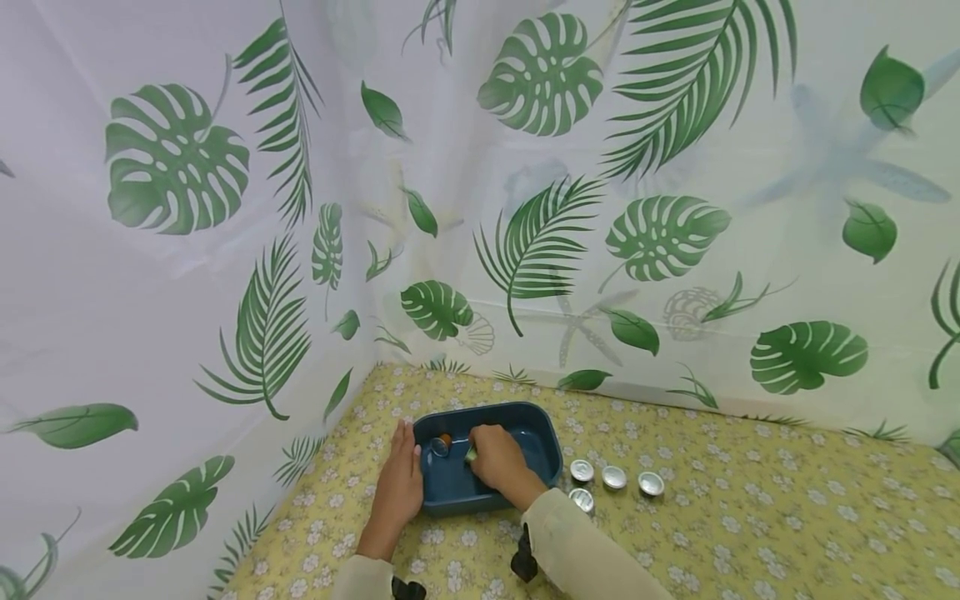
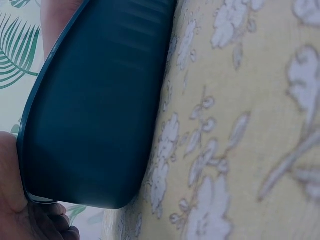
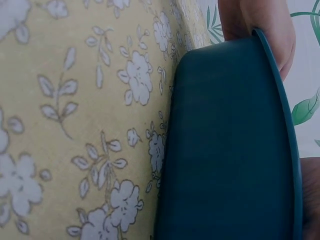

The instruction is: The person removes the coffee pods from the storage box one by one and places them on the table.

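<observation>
In the head view a dark blue rectangular plastic bin point(image 1: 450, 502) rests on the flowered cloth. My left hand point(image 1: 399, 483) holds its left end by the rim, with fingers along the outside. My right hand point(image 1: 497, 457) reaches down into the bin, its fingers curled around a small green thing point(image 1: 471, 454) that is mostly hidden. Left of it inside the bin lie a small round silver-rimmed piece point(image 1: 439, 448) and an orange piece point(image 1: 446, 438). Both wrist views show mainly the outer wall of the bin point(image 2: 100, 115), and the objects inside are hidden there.
Several small round silver cups, one of them a silver cup point(image 1: 613, 477), stand on the yellow flowered cloth point(image 1: 750, 500) right of the bin. White leaf-printed curtains point(image 1: 450, 250) hang behind and at the left, meeting in a corner beyond the bin.
</observation>
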The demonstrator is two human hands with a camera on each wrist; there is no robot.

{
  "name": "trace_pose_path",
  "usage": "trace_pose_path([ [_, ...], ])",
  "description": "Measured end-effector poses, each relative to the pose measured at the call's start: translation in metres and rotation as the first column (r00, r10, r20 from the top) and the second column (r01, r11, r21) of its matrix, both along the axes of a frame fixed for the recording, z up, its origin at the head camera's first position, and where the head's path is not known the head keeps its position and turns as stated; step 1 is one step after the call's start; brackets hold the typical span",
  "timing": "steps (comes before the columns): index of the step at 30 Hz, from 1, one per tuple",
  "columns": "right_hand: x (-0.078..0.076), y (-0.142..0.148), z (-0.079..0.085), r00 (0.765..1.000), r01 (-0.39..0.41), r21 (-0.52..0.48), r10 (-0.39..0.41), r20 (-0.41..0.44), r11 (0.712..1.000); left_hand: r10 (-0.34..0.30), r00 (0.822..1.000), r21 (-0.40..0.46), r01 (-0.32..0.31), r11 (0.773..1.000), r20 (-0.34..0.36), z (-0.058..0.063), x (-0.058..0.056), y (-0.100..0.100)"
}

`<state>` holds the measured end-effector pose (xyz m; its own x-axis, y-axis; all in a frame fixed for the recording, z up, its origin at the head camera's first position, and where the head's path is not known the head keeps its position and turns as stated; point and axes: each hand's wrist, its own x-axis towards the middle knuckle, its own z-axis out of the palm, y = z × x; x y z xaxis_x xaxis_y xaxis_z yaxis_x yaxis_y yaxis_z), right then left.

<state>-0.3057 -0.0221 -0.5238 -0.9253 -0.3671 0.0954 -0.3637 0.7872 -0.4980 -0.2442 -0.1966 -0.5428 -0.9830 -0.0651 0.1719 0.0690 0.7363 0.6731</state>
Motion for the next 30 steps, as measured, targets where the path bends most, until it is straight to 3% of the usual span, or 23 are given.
trace_pose_path([
  [16, 0.011, 0.011, 0.001, 0.999, -0.028, -0.069, 0.026, -0.03, 0.997, -0.013, 1.0, 0.001, 0.013, 1.0, 0.002, 0.0, -0.003, -0.001],
  [30, 0.027, 0.023, 0.01, 0.992, -0.065, -0.158, 0.046, -0.118, 0.985, -0.003, 1.0, -0.008, 0.003, 1.0, 0.003, -0.002, -0.001, -0.001],
])
